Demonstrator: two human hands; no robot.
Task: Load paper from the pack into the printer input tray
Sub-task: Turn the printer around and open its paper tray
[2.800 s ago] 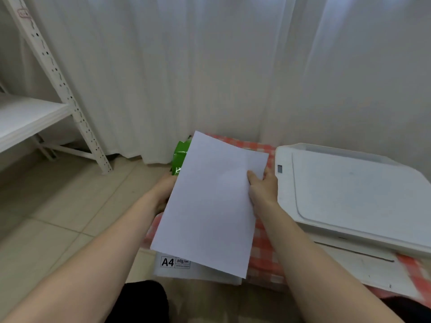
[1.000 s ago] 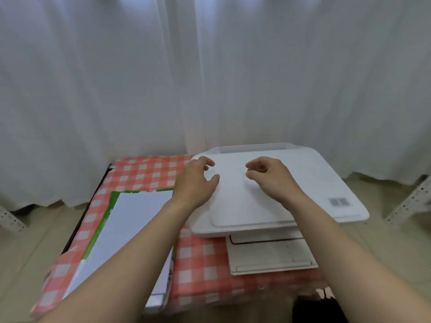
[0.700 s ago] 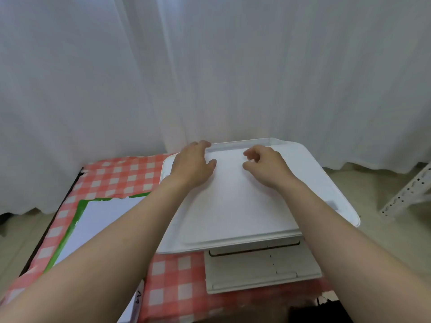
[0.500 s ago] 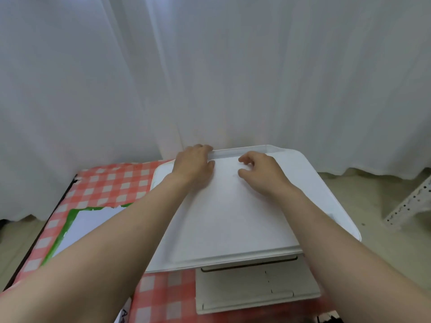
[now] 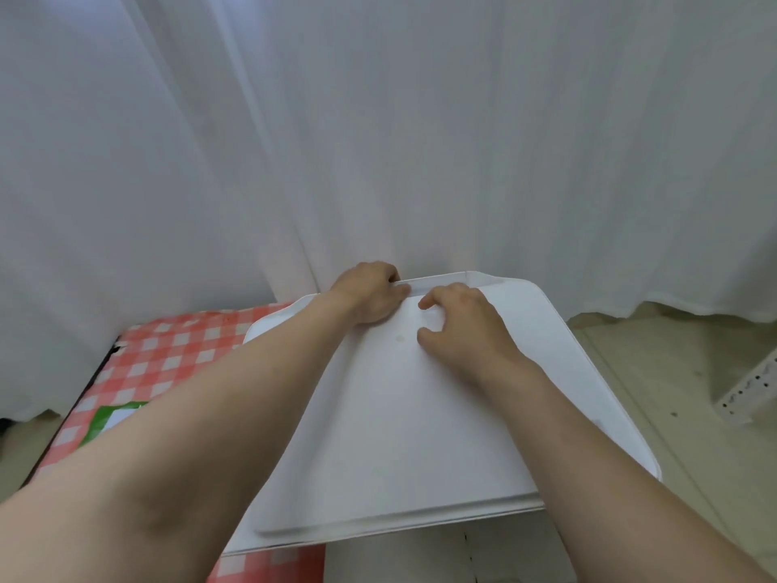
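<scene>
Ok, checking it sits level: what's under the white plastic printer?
A red-and-white checked tablecloth shows left of the white plastic printer and at its front corner; directly beneath is covered by the printer.

We are looking at a printer [image 5: 403, 414] whose white plastic lid is showing a smooth, mostly matt face with only a faint sheen. Behind it, a curtain [image 5: 378, 140] of thin white cloth is hanging in soft folds. The tablecloth [image 5: 168, 355], checked red and white, is looking smooth and a little shiny; we cannot tell if it is coated cloth or plastic. The green wrapper of the paper pack [image 5: 99, 427] is gleaming glossy. The floor [image 5: 672, 372] is showing smooth beige tiles, and the shelf post [image 5: 752, 389] is looking like white painted metal.
</scene>
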